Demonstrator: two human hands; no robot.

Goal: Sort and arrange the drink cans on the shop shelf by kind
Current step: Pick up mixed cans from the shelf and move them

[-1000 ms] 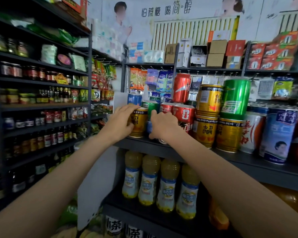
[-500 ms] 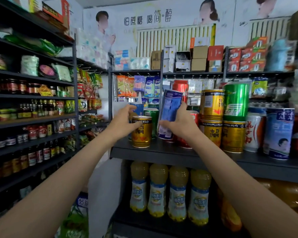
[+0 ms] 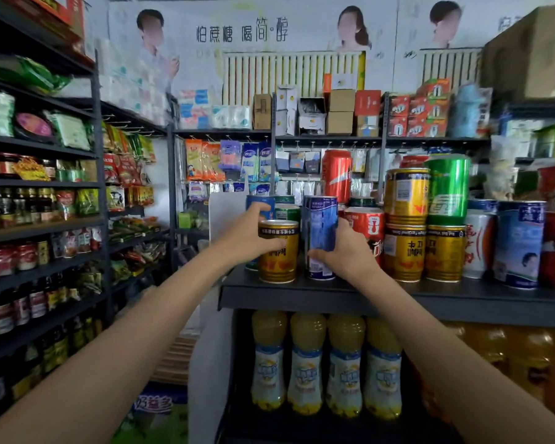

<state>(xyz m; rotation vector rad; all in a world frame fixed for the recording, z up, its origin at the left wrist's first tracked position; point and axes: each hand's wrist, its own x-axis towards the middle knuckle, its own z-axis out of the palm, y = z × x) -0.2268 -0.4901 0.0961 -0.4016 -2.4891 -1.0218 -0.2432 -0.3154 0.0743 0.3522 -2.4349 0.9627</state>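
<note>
Two hands were on cans at the front edge of the shelf (image 3: pixel 398 298). My left hand (image 3: pixel 247 240) had its fingers curled round a short gold can (image 3: pixel 277 251) that stood upright on the board. Just beside it, my right hand (image 3: pixel 345 251) gripped the lower half of a tall blue can (image 3: pixel 320 232); the can looked upright and its base seemed to sit on or just above the board, though I could not tell which.

To do this step well, I judged the blue can should travel upright and clear of its neighbours, with the left hand steadying the gold one so it did not get knocked off the edge. The gold can belonged with the stacked gold cans (image 3: pixel 406 225) further right. Another blue can (image 3: pixel 518 245) of like print stood well to the right, a likely home for the one in hand.

Behind my hands stood a second blue can (image 3: pixel 259 203) and a green-topped can (image 3: pixel 287 213), then red cans (image 3: pixel 367 225), with a tall red can (image 3: pixel 336 174) raised behind them. A green can (image 3: pixel 447 187) sat on top of the gold stack, so anything set near there needed a gentle touch.
</note>
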